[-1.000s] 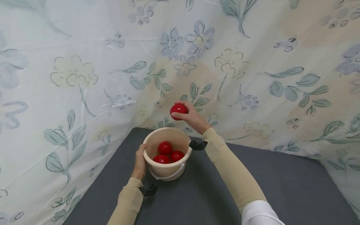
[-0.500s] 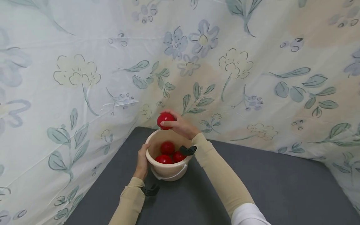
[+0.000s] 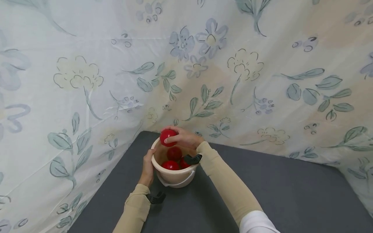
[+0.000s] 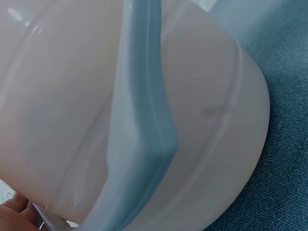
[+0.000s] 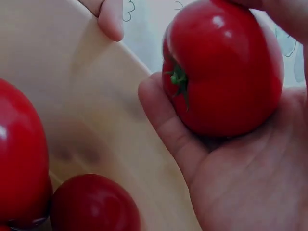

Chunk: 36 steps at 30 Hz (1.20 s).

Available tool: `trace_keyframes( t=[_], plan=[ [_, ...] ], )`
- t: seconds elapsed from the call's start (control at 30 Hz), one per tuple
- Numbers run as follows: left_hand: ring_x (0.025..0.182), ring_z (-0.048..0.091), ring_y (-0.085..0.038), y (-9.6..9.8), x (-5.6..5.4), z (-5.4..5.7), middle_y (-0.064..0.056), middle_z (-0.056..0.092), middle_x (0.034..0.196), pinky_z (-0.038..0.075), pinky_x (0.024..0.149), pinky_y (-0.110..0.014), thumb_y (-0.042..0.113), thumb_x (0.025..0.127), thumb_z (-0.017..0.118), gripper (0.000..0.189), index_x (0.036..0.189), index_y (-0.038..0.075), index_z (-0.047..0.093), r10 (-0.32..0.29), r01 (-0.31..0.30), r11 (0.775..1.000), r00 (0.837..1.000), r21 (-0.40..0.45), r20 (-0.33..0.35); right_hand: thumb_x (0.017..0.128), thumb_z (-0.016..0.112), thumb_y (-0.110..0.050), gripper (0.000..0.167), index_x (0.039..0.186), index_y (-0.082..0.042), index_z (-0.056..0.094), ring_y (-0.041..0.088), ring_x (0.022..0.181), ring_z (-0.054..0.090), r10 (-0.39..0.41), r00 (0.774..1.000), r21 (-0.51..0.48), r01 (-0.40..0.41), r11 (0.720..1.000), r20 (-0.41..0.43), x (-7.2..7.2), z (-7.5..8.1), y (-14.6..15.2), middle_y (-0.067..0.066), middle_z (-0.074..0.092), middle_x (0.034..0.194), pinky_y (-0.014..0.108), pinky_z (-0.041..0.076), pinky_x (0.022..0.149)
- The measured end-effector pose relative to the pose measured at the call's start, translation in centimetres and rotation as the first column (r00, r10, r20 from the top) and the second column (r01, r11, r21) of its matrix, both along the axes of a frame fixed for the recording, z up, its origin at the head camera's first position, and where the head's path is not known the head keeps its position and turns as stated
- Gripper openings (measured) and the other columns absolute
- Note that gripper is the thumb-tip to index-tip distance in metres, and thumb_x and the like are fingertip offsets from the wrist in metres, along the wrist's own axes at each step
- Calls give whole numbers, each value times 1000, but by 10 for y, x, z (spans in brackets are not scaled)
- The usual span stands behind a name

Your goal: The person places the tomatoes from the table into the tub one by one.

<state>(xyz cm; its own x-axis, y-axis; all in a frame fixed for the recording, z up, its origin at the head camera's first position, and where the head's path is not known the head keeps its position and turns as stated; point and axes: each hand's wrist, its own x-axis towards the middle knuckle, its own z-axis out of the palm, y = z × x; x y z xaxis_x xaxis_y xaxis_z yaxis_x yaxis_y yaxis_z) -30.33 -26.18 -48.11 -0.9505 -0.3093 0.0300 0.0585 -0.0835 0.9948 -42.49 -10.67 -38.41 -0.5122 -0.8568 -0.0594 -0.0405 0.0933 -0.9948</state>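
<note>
A red tomato (image 5: 226, 72) with a small green stem is gripped in my right hand (image 3: 183, 138), over the far left part of the bucket's mouth in the head view. The cream bucket (image 3: 173, 177) stands upright on the dark table, with several more tomatoes (image 3: 170, 165) inside. At the bucket's left rim, my left hand (image 3: 147, 168) holds on, its thumb hooked over the edge. The right wrist view shows that thumb (image 5: 111, 21) at the rim and two tomatoes (image 5: 94, 204) lower in the bucket. Bucket wall and handle (image 4: 139, 120) fill the left wrist view.
The dark grey tabletop (image 3: 276, 191) stretches to the right of the bucket. A white flower-patterned cloth (image 3: 116, 48) hangs behind and along the left side, close to the bucket. The bucket's white handle hangs down at its front.
My right hand has moved left and down with the tomato, from above and right of the bucket to its mouth. My left hand has stayed on the rim.
</note>
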Motion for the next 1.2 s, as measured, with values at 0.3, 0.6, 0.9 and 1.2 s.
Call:
trace_keyframes(
  t=[0.3,0.6,0.9,1.2],
  plan=[
    [145,40,-29,-2,0,2,-6,47,156,24,122,-56,45,99,30,60,151,20,47,0,0,1000,1000,-30,7,76,81,-23,61,132,-26,56,29,126,51,51,993,168,-68,983,107,7,-2,3,4,60,134,66,42,107],
    [146,38,-30,-2,1,1,-7,43,158,22,123,-56,45,99,31,61,153,18,45,9,-8,1000,1000,-28,25,79,79,-26,58,132,-25,57,27,123,57,94,993,200,-106,974,69,8,-7,2,2,62,132,58,50,102],
    [148,35,-26,0,0,1,-3,42,159,20,125,-54,45,99,30,62,153,17,44,-7,7,1000,1000,-29,-4,89,70,-29,50,137,-26,57,25,130,55,40,997,68,-44,997,62,5,-6,6,1,63,138,55,46,108],
    [150,31,-23,-2,-1,4,-3,39,160,14,127,-50,43,99,31,62,153,15,43,-7,7,1000,1000,-5,3,98,57,-18,44,141,-9,50,33,134,55,29,994,-236,-4,972,105,-4,-3,15,22,53,145,48,38,118]
  ],
)
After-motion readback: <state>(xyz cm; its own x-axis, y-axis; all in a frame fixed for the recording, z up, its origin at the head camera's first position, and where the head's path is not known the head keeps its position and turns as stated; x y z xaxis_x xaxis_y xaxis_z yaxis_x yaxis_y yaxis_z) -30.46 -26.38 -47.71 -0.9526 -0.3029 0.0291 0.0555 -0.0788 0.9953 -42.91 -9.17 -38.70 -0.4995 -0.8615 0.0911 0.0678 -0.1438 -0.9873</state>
